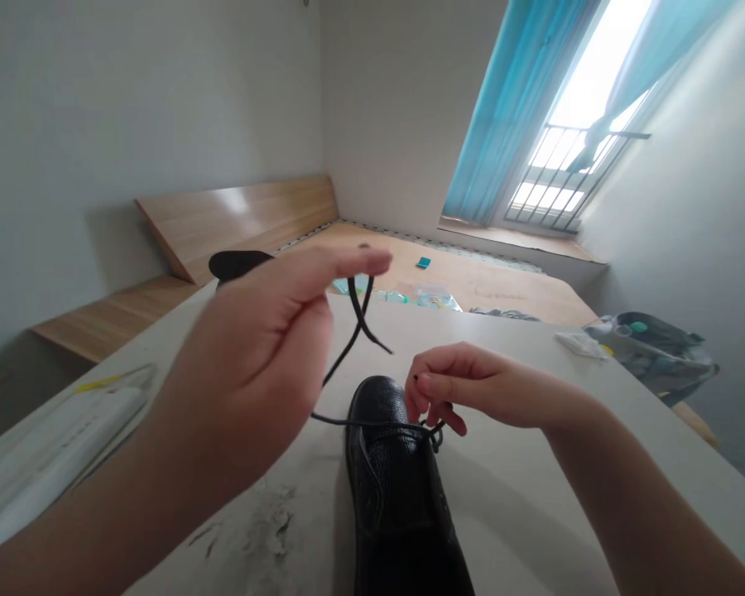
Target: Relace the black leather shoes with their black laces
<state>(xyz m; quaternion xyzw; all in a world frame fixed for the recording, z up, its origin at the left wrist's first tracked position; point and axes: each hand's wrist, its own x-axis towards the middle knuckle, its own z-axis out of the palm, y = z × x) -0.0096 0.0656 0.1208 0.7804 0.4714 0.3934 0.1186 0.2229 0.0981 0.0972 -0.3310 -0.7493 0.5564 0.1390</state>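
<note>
A black leather shoe [397, 488] stands on the white table [534, 497] right in front of me, toe pointing away. My left hand [266, 348] is raised above the shoe's left side, its fingers pinched on the black shoelace [360, 319], which runs from the fingertips down to the eyelets. My right hand [459, 385] rests at the top of the shoe, fingers curled and pinching the lace [434, 430] at the eyelets. A second black shoe [236, 263] shows partly behind my left hand.
A white power strip [55, 439] lies on the table at the left. A crumpled tissue [580, 343] sits at the far right edge. Beyond are a wooden bed frame [472, 277] with small items, a dark bag [658, 348] at the right, and a curtained window.
</note>
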